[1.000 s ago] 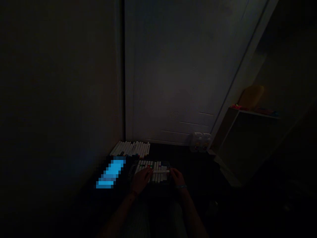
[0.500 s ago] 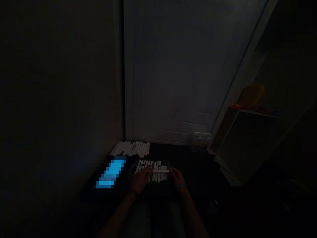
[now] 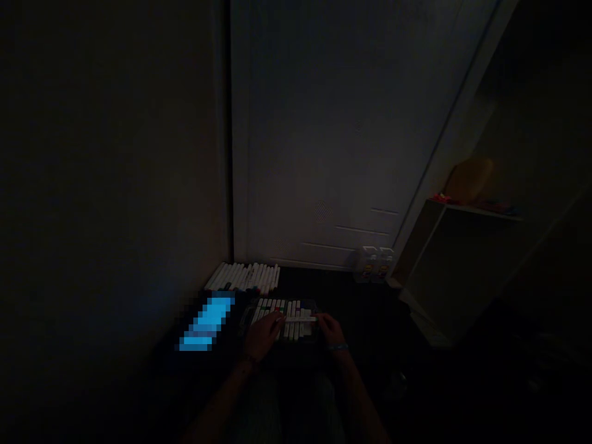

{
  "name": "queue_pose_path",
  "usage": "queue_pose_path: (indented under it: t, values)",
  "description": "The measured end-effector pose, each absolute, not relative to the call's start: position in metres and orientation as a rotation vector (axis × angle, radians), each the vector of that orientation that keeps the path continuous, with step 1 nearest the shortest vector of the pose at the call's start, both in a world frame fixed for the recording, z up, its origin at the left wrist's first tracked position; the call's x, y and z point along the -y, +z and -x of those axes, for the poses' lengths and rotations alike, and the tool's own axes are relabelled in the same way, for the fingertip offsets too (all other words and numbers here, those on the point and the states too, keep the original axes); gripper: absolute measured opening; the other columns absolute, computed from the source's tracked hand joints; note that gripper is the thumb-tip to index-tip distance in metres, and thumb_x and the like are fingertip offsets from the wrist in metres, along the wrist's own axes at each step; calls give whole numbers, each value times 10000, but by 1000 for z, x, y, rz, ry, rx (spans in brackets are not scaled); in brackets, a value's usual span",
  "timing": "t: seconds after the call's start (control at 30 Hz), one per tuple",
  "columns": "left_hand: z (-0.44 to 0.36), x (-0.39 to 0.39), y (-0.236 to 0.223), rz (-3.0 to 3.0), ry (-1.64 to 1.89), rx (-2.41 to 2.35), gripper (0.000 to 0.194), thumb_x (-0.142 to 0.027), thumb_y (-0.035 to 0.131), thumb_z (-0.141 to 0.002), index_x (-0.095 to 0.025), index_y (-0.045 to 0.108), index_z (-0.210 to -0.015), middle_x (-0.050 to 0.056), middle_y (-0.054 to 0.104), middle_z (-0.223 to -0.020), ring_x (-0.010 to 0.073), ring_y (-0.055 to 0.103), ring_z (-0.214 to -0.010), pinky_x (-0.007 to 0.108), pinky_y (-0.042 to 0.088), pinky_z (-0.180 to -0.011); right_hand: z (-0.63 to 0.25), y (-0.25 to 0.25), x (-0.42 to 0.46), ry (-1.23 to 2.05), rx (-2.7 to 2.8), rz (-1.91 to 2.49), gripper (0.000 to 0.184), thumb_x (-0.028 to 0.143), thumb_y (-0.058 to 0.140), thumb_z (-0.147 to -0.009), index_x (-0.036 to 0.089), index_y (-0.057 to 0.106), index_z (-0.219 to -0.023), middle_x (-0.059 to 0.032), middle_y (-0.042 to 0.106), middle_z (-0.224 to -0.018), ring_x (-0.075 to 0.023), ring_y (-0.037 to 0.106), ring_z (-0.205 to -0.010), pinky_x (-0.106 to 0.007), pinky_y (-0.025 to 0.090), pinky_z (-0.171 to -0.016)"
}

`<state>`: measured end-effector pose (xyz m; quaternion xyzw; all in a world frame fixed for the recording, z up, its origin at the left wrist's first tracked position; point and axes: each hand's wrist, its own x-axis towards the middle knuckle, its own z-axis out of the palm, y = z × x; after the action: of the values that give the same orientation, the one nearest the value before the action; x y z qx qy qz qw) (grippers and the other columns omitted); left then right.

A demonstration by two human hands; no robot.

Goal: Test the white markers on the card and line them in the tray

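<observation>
A white marker lies crosswise between my two hands, above a clear case filled with rows of white markers. The fingers of my left hand close on the marker's left end. My right hand pinches its right end between thumb and fingers. Some of the cased markers show coloured bands, one red and some green. My left hand hides part of the case's lower left side. The room is very dark, so fine detail on the marker is lost.
More white markers lie side by side at the table's back left. A glowing, pixelated blue screen is left of the case. Two clear containers stand at the back right, near a shelf unit. A pale panel rises behind the dark table.
</observation>
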<state>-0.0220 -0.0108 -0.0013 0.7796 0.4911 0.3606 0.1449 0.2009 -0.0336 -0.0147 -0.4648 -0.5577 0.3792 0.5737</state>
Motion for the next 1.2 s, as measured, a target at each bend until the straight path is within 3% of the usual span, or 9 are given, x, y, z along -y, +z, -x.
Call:
queue_pose_path:
  t: [0.4, 0.6, 1.2]
  values:
    - [21, 10, -1, -2240, 1044, -1424, 276, -366, 356, -855, -227, 564, -969, 18, 625, -1008, 158, 568, -924, 256, 408, -787, -202, -19, 30, 881, 1319, 1119, 383, 527, 525, -728, 178, 658, -812, -35, 658, -815, -205, 589, -805, -286, 448, -724]
    - [20, 12, 1, -2241, 1048, -1407, 278, -378, 349, -856, -227, 561, -952, 18, 630, -968, 158, 577, -878, 259, 412, -762, -202, -19, 33, 888, 1298, 1112, 372, 497, 514, -754, 180, 651, -891, -49, 660, -893, -210, 589, -852, -306, 443, -761]
    - [21, 12, 1, -2227, 998, -1431, 292, -377, 339, -860, -233, 554, -996, 16, 618, -1027, 164, 555, -956, 268, 393, -820, -201, -13, 33, 912, 1252, 1116, 420, 548, 540, -702, 175, 660, -855, -50, 666, -861, -214, 589, -836, -307, 448, -745]
